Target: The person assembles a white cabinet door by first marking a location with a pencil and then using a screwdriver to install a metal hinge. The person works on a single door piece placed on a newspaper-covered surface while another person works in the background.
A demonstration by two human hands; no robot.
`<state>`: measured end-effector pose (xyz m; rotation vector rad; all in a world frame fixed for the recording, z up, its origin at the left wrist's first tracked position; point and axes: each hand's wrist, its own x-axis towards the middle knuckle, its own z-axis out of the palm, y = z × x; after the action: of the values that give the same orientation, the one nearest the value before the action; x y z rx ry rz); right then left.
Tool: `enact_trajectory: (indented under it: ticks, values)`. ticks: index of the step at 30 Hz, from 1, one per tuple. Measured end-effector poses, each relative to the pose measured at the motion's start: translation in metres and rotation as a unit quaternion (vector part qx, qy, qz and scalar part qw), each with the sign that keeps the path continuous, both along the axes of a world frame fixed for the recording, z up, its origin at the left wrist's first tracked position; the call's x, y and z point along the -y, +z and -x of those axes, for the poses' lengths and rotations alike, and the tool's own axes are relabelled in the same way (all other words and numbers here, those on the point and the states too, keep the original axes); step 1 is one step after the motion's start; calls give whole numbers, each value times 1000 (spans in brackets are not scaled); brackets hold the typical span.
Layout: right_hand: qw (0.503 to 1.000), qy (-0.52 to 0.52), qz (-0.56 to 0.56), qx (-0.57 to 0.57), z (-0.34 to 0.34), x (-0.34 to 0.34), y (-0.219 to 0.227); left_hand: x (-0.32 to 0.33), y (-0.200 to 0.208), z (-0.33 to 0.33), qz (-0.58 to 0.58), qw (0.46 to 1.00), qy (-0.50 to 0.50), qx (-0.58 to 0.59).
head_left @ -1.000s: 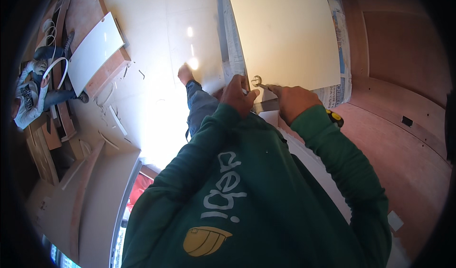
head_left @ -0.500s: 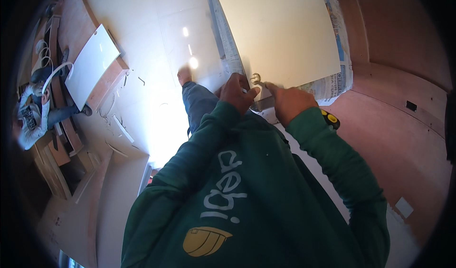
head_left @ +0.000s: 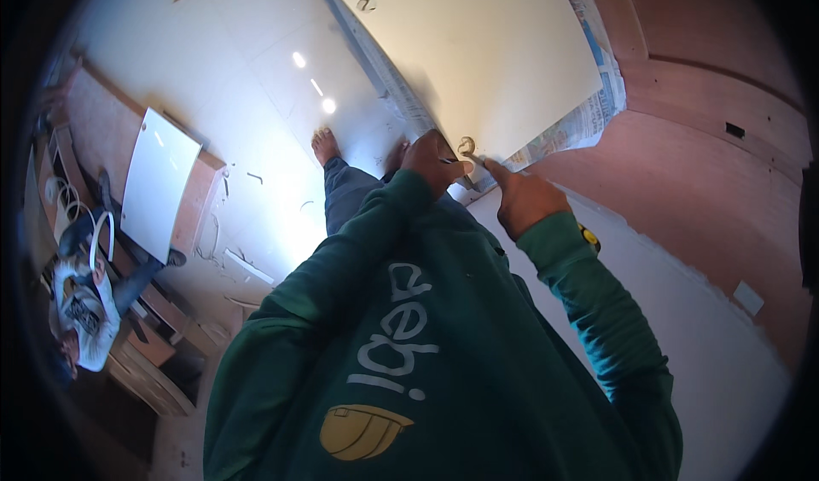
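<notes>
A cream cabinet-door-like panel (head_left: 486,63) lies flat, with a round recess like a hinge cup (head_left: 467,145) near its close corner. A matching round recess (head_left: 367,4) is at its far left corner. My left hand (head_left: 435,165) is closed on the near corner of the panel, thumb on top beside the recess. My right hand (head_left: 526,198) is closed round what looks like a screwdriver (head_left: 589,237), index finger stretched along it. Its yellow and black handle end shows behind my wrist, and its tip points at the near recess. The tip's exact contact is hard to see.
Newspaper (head_left: 589,121) lies under the panel. Reddish boards (head_left: 682,174) stand at the right. At the left, a seated co-worker (head_left: 90,302) holds a white looped strip (head_left: 104,234) beside another white panel (head_left: 159,187). Offcuts (head_left: 247,265) lie on the floor.
My view has shifted, so the panel sits a little differently in the picture. My hands stay at the near corner, with the right index finger straighter. The co-worker leans differently.
</notes>
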<state>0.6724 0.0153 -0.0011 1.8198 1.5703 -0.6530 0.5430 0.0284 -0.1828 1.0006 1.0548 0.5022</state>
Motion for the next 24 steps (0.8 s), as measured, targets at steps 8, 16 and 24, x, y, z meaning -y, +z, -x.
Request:
enact_trajectory:
  ticks: [8, 16, 24]
  values:
    - [989, -142, -18, -43, 2, 11, -13, -24, 3, 14, 177, 977, -101, 67]
    - [982, -185, -16, 28, 35, 13, -3, -43, 15, 17, 215, 965, -144, 37]
    - [985, -124, -106, 61, 31, 28, -6, -62, 25, 18, 260, 948, -180, 17]
